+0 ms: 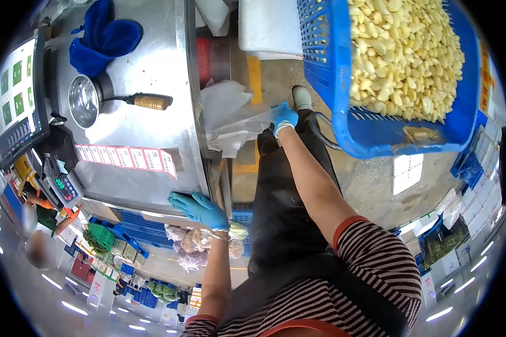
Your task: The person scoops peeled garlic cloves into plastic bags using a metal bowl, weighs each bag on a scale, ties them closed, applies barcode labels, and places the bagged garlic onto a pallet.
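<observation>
My left hand [199, 210], in a blue glove, lies with fingers stretched out at the near edge of the steel table [135, 185]. It holds nothing. My right hand [285, 116], also gloved in blue, is closed on a thin clear plastic bag [244, 119] that stretches leftward toward the table. On the table, near my left hand, is a strip of printed labels [126, 157]. Right of my right hand stands a blue plastic crate [343, 132] heaped with peeled garlic cloves [402, 62].
The table also bears a metal ladle with a wooden handle [150, 101], a blue cloth [104, 39], a scale display [66, 188] and a monitor [19, 101]. Bagged produce [191, 241] lies beyond my left hand. A person in orange gloves [70, 216] stands at left.
</observation>
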Demonstrator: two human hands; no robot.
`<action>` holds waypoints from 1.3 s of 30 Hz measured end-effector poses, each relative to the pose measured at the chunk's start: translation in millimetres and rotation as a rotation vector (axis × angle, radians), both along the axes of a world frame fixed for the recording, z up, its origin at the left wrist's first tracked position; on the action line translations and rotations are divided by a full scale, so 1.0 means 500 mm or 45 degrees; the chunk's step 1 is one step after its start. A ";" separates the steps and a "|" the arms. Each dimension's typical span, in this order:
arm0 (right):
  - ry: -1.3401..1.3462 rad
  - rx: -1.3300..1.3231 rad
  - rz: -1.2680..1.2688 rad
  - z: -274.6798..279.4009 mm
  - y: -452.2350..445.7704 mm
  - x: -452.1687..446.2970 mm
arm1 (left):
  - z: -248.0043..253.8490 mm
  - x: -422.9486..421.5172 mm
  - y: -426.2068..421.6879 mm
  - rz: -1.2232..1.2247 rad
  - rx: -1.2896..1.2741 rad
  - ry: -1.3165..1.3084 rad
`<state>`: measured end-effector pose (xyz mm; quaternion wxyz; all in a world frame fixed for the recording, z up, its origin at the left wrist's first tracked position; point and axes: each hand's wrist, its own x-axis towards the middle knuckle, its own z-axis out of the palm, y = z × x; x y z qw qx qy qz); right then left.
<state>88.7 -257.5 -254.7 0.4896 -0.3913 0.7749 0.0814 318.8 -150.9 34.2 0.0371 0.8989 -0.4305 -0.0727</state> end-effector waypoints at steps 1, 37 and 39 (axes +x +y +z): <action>0.132 -0.002 0.287 0.004 0.007 -0.023 | -0.001 0.002 0.004 0.001 0.003 -0.005; -0.207 -0.328 0.845 0.215 0.127 0.271 | -0.043 -0.179 -0.149 -0.910 -0.035 0.788; -0.229 -0.405 0.731 0.168 0.157 0.261 | -0.031 -0.183 -0.138 -0.906 0.065 0.776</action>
